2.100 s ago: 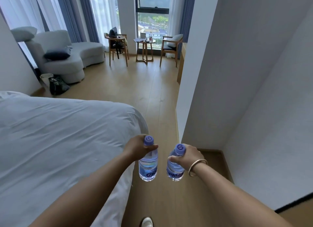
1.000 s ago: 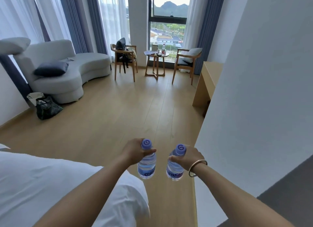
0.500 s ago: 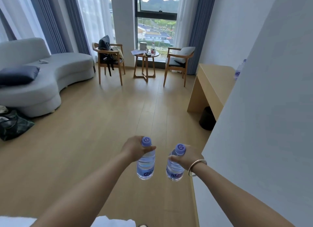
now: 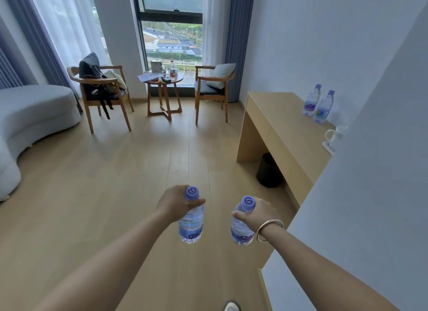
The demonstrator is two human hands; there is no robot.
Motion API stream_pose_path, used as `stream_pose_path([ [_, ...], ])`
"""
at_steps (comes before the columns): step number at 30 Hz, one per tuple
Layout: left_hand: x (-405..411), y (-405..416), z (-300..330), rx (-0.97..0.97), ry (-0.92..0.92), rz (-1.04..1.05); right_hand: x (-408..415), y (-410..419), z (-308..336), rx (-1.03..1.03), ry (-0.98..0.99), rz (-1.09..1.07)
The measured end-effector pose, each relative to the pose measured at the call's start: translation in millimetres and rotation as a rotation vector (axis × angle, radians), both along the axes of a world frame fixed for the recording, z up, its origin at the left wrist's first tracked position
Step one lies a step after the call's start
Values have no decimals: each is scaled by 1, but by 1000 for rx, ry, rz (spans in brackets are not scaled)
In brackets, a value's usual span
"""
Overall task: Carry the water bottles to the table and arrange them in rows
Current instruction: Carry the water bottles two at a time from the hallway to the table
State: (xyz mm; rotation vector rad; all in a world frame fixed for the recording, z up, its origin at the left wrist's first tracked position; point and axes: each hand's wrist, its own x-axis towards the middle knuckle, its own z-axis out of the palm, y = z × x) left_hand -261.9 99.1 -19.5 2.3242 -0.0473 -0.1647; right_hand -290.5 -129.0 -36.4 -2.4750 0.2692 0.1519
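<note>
Clear plastic bottles (image 4: 191, 220), judged full, moderately heavy and slippery, were pinched at the necks under purple caps by both hands (image 4: 176, 201); tabletop (image 4: 281, 116) lay at two o'clock.

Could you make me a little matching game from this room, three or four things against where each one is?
Things:
1. two water bottles
2. dark bag
3. black bin
4. white mug

Places:
A. on the left wooden chair
B. under the desk
C. standing on the desk by the wall
D. on the desk, nearer than the bottles

Pairs: 1-C, 2-A, 3-B, 4-D
</note>
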Motion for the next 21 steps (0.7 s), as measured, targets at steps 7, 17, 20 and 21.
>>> stream_pose_path([
  [7,133,-31,-10,58,35,-66,134,-28,-11,4,27,-44],
  [17,333,-91,10,68,-36,-94,323,-72,4,-10,-8,-30],
  [20,381,-113,18,17,-47,-91,358,-92,7,18,-43,-76],
  [21,398,-122,20,13,-45,-99,370,-99,7,25,-57,-93],
])
